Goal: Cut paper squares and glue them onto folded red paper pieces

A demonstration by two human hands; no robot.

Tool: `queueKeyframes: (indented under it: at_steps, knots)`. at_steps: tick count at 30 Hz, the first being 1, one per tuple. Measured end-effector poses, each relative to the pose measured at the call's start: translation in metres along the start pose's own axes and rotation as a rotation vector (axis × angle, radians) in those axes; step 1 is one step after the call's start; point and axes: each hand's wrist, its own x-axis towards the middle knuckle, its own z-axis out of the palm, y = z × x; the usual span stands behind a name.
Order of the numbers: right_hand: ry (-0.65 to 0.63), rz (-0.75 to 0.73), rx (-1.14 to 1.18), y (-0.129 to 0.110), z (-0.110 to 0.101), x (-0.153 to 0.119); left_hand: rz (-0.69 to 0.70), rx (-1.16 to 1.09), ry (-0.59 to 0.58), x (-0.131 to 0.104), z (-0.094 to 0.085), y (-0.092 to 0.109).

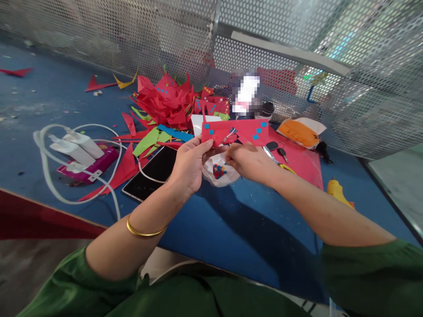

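Note:
My left hand point(191, 165) grips a red paper piece point(244, 128) by its left end, thumb on the front. Small blue squares dot its face near both ends. Just beneath the paper is a white bowl or plastic bag point(228, 179) with tiny red, blue and yellow pieces point(218, 171) in it. My right hand point(246, 160) is over the right side of this container, its fingers drawn together in a pinch. Whatever lies between those fingertips is too small to make out.
Red paper scraps point(165, 103) pile up behind, beside a lit phone point(246, 94). Leftward lie a black tablet point(153, 174), white chargers point(76, 149) and a looped cable. To the right are keys point(282, 152), a red sheet point(307, 163) and a yellow glue gun point(337, 191). Perforated metal panels point(132, 39) border the table.

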Motion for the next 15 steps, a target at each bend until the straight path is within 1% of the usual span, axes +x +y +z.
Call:
queueKeyframes:
  at_steps: [2,4,7,10,12,15]
  knots:
    - [0.05,0.061,0.166,0.001,-0.002,-0.007,0.008,-0.009,-0.014,0.0,-0.001,-0.001]
    - [0.069,0.107,0.349,0.001,-0.004,-0.015,0.015,0.018,-0.022,0.0,-0.001,0.0]
    - [0.07,0.2,0.695,-0.003,-0.008,-0.034,0.035,0.116,-0.03,-0.003,0.001,0.002]
    - [0.065,0.314,0.995,-0.012,-0.013,-0.059,0.095,0.205,-0.044,-0.007,0.003,0.003]
    - [0.107,0.344,1.135,-0.018,-0.016,-0.077,0.145,0.255,-0.063,-0.009,0.005,0.002]
    - [0.224,0.353,1.251,-0.024,-0.018,-0.103,0.191,0.343,-0.114,-0.014,0.01,-0.003]
